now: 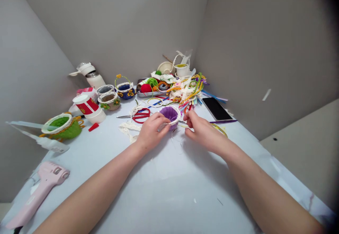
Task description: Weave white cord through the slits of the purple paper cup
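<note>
A small purple basket (169, 113) with a white braided rim stands at the middle of the table. My left hand (153, 128) is closed on the near left side of its rim, thumb and fingers pressed together. Just to the right of the basket is my right hand (200, 129), its fingers curled in a pinch; what they hold is too small to name. Fine loose threads (177, 140) lie below the basket between the hands. Red-handled scissors (141, 115) and a strip of white lace (129, 128) lie beside my left hand.
A pink glue gun (47, 184) lies at front left, near a green basket (62, 126). Paper cups (90, 106), small decorated baskets (125, 89) and a white bottle (95, 80) stand behind. A yarn tray (148, 94), a ribbon pile (186, 89) and a phone (217, 109) are farther back.
</note>
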